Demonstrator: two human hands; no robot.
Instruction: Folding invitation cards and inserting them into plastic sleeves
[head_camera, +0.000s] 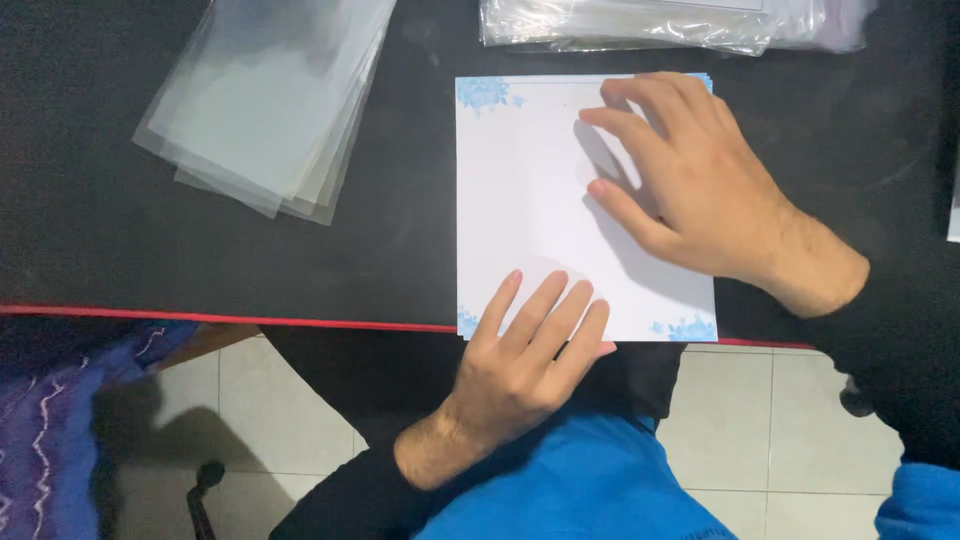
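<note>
Both your hands lie flat on a white card stack at the near edge of the black worktop (90, 240).

Largest first: the worktop has a red front edge. Clear plastic sleeves (270, 100) lie fanned at its far left, a bagged bundle (660, 25) at the far edge. The card stack (540, 200), blue-flowered at its corners, overhangs the front edge slightly. Your right hand (690, 180) presses its upper right, fingers spread; your left hand (530, 350) rests open on its lower edge, gripping nothing.
</note>
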